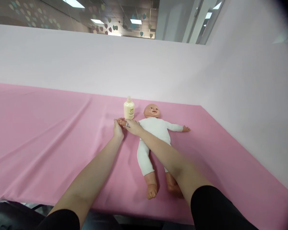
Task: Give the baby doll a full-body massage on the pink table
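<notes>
A baby doll (156, 129) with a white cloth body lies on its back, its head toward the wall and its feet toward me. My left hand (118, 130) is closed around the doll's hand (121, 122) on the left side. Over the forearm of that same doll arm, my right hand (133, 126) is wrapped, its fingers partly hidden. My right forearm crosses above the doll's lower body and hides part of one leg. Just behind my hands a pump bottle (129, 109) of pale yellow liquid stands upright.
A pink cloth (50, 134) with some creases covers the table. White walls (98, 64) rise behind it and on the right. Beyond the back wall, a window (124, 19) shows hanging heart shapes and ceiling lights. A dark chair (12, 217) is at the lower left.
</notes>
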`<state>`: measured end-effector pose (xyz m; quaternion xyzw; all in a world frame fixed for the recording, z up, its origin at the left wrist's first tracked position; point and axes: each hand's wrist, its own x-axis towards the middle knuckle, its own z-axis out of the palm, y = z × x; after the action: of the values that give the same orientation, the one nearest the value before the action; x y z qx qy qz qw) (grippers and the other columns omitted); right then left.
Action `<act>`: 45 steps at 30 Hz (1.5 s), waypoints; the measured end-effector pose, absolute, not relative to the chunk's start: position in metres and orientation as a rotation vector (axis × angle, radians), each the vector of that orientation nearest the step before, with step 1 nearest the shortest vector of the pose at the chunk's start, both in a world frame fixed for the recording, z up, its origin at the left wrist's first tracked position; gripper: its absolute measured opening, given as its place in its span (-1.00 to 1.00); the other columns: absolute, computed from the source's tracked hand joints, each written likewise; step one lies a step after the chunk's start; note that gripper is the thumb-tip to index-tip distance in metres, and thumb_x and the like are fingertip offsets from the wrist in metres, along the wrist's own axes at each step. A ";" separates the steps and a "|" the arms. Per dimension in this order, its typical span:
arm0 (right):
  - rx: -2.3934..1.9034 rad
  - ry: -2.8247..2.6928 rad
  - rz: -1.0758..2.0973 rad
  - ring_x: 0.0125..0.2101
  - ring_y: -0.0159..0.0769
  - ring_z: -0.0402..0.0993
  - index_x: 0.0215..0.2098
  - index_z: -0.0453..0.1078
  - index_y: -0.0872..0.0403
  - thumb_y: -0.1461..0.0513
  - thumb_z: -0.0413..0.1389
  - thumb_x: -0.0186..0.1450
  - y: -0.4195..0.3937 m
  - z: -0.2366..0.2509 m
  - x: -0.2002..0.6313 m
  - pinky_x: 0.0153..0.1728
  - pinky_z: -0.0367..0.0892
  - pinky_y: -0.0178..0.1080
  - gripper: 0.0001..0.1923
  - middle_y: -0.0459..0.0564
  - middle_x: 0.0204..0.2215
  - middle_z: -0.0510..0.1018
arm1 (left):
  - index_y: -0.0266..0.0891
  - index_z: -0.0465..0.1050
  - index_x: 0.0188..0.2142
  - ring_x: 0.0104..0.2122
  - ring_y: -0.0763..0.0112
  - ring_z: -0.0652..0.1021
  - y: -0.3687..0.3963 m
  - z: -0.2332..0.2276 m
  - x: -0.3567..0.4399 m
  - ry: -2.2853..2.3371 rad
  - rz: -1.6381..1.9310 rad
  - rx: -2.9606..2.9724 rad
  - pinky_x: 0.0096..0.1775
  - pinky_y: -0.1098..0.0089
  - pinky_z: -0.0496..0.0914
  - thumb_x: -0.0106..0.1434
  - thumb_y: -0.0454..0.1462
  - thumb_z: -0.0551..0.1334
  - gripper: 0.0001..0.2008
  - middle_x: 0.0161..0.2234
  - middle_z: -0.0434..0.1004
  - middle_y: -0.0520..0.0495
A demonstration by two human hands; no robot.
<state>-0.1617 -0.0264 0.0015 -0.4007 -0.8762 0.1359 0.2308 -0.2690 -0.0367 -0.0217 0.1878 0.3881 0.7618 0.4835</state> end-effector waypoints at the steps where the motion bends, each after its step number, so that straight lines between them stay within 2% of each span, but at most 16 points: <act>1: -1.093 -2.399 0.381 -0.01 -0.06 0.35 0.09 0.25 0.07 0.12 0.02 0.32 -0.026 0.001 -0.162 0.01 0.18 -0.02 -0.61 0.14 -0.01 0.44 | -0.18 0.40 -0.36 -0.32 0.43 0.55 -0.037 -0.022 -0.268 0.949 1.854 0.462 -0.21 0.40 0.38 0.32 0.01 0.00 -0.62 -0.31 0.51 -0.04; 5: -1.071 -2.354 0.388 0.02 -0.09 0.33 0.11 0.24 0.05 0.14 0.01 0.33 -0.026 0.002 -0.163 0.03 0.17 -0.03 -0.61 0.12 0.00 0.44 | -0.19 0.38 -0.36 -0.34 0.45 0.53 -0.039 -0.021 -0.265 0.873 1.822 0.521 -0.16 0.41 0.38 0.22 -0.12 0.22 -0.81 -0.37 0.48 0.02; 8: -1.063 -2.333 0.396 0.03 -0.09 0.32 0.09 0.26 0.07 0.15 0.02 0.32 -0.026 0.003 -0.163 0.04 0.18 -0.03 -0.61 0.12 0.00 0.44 | -0.21 0.37 -0.37 -0.35 0.48 0.52 -0.039 -0.021 -0.264 0.805 1.822 0.532 -0.16 0.43 0.38 0.21 -0.19 0.25 -0.86 -0.40 0.46 0.04; 12: -1.055 -2.308 0.416 0.04 -0.08 0.33 0.10 0.25 0.06 0.19 0.08 0.27 -0.028 0.006 -0.162 0.05 0.19 -0.03 -0.57 0.11 0.03 0.43 | -0.22 0.38 -0.34 -0.34 0.44 0.53 -0.041 -0.020 -0.263 0.815 1.799 0.550 -0.16 0.39 0.39 0.22 -0.11 0.22 -0.79 -0.39 0.49 0.01; 17: -1.042 -2.301 0.399 0.02 -0.09 0.35 0.08 0.27 0.03 0.23 0.11 0.22 -0.029 0.008 -0.163 0.04 0.22 -0.03 -0.56 0.07 0.00 0.46 | -0.21 0.39 -0.34 -0.36 0.37 0.55 -0.043 -0.018 -0.263 0.874 1.791 0.581 -0.19 0.32 0.40 0.28 0.02 0.09 -0.65 -0.41 0.51 -0.03; 26: -1.055 -2.309 0.392 -0.01 -0.11 0.37 0.04 0.28 0.08 0.22 0.13 0.21 -0.028 0.006 -0.164 0.01 0.23 -0.06 -0.58 0.11 -0.01 0.46 | -0.22 0.42 -0.39 -0.38 0.48 0.51 -0.042 -0.023 -0.266 0.913 1.930 0.718 -0.29 0.44 0.38 0.12 -0.02 0.29 -0.70 -0.37 0.50 0.01; 37: -1.051 -2.350 0.370 -0.05 -0.14 0.38 -0.02 0.29 0.08 0.23 0.12 0.22 -0.028 0.004 -0.164 -0.04 0.24 -0.11 -0.65 0.08 -0.08 0.48 | -0.19 0.39 -0.38 -0.33 0.48 0.50 -0.042 -0.023 -0.268 0.933 1.974 0.681 -0.37 0.48 0.33 0.06 -0.08 0.35 -0.72 -0.25 0.50 0.00; 45: -1.015 -2.356 0.369 -0.03 -0.16 0.36 0.00 0.28 0.06 0.21 0.12 0.24 -0.025 -0.002 -0.163 0.00 0.21 -0.10 -0.65 0.06 -0.08 0.47 | -0.20 0.41 -0.41 -0.42 0.54 0.45 -0.036 -0.028 -0.275 0.909 1.987 0.562 -0.39 0.48 0.30 0.04 -0.17 0.38 -0.79 -0.23 0.49 0.02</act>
<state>-0.1632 -0.0249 -0.0015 -0.3769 -0.8749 0.1372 0.2716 -0.2748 -0.0364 -0.0282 0.2252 0.3639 0.7957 0.4285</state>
